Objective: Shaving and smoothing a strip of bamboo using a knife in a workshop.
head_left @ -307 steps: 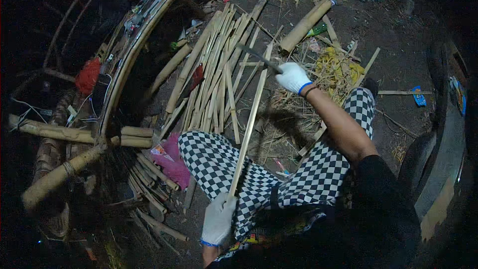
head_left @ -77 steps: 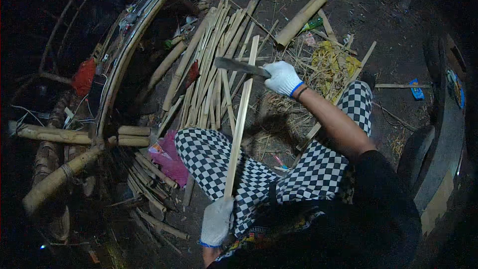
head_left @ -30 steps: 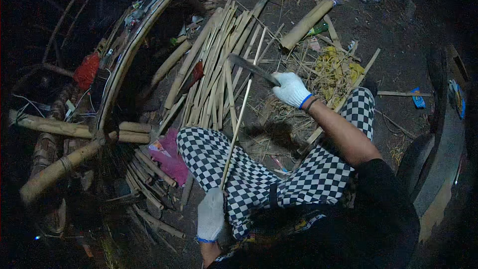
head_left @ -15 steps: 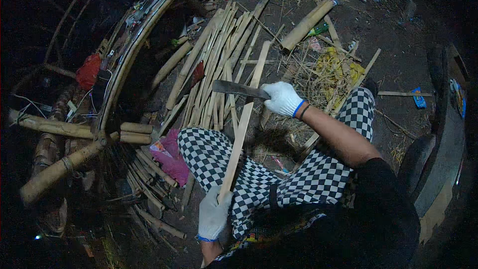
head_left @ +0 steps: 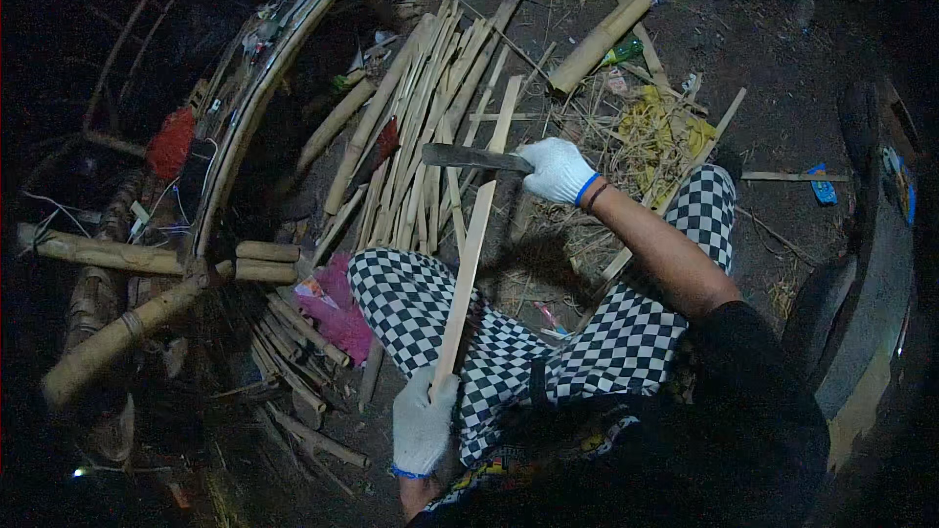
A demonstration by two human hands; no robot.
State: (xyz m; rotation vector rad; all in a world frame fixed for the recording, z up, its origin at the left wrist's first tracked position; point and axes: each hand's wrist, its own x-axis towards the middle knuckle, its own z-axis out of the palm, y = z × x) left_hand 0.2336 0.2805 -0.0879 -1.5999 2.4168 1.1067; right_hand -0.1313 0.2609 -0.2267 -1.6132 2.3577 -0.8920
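Observation:
My left hand (head_left: 424, 422), in a white knit glove with a blue cuff, is closed around the lower end of a long pale bamboo strip (head_left: 462, 298). The strip slants up and away across my left thigh. My right hand (head_left: 558, 172), gloved alike, grips a machete; its handle is hidden in the fist. The dark, broad machete blade (head_left: 465, 156) points left and lies across the strip's upper part. Beyond the blade the far stretch of strip continues, slightly out of line with the near part; whether the two are still joined I cannot tell.
Split bamboo strips (head_left: 416, 147) lie piled ahead to the left, beside a bamboo frame (head_left: 259, 103). A thick bamboo pole (head_left: 600, 44), yellow plastic (head_left: 650, 127) and shavings are at the far right. A pink bag (head_left: 342, 313) and short sticks (head_left: 289, 357) lie by my left knee.
The blade has stayed across the strip with only a slight shift. The strip's near part now looks offset from its far part at the blade, where it ran straight before.

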